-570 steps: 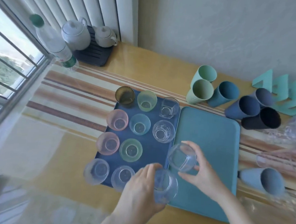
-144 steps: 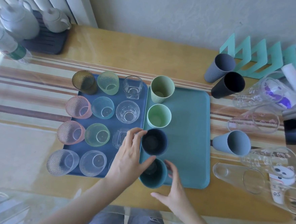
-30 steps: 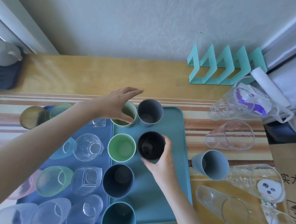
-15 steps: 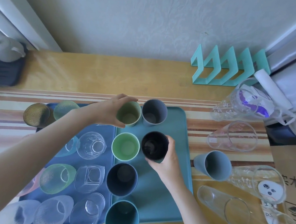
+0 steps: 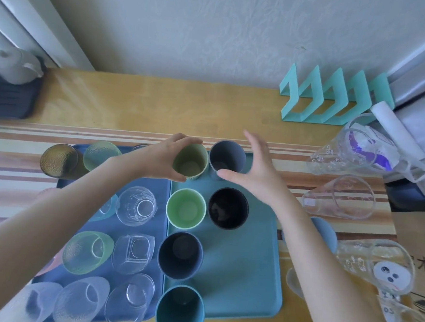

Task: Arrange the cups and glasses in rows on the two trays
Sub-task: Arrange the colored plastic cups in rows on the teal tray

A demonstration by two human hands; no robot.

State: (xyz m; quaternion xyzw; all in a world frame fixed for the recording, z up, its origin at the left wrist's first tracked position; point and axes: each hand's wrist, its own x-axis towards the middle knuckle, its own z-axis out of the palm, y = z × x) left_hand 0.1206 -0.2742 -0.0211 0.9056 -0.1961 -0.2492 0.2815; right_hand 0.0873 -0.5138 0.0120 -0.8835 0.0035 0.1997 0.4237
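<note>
Thumb and fingers of the left hand (image 5: 168, 155) make a closed grip round the rim of the pale olive-green plastic cup (image 5: 190, 162), which stands upright at the far left corner of the teal plastic tray (image 5: 244, 268). The right hand (image 5: 252, 171) grips nothing: its fingers are spread wide, palm turned left, beside the upright grey plastic cup (image 5: 227, 159) in the same far row. Whether its thumb touches that cup I cannot tell.

To finish this step well, I judge the green cup should be nudged until it sits square with the light green cup (image 5: 186, 208) behind it and level with the grey one, rims close but not knocking, then let go straight upward so it does not tip.

Both forearms reach forward from the near edge of the desk (image 5: 160, 107); the left crosses above the glasses on the dark blue tray (image 5: 152, 184), so it should stay high.
</note>
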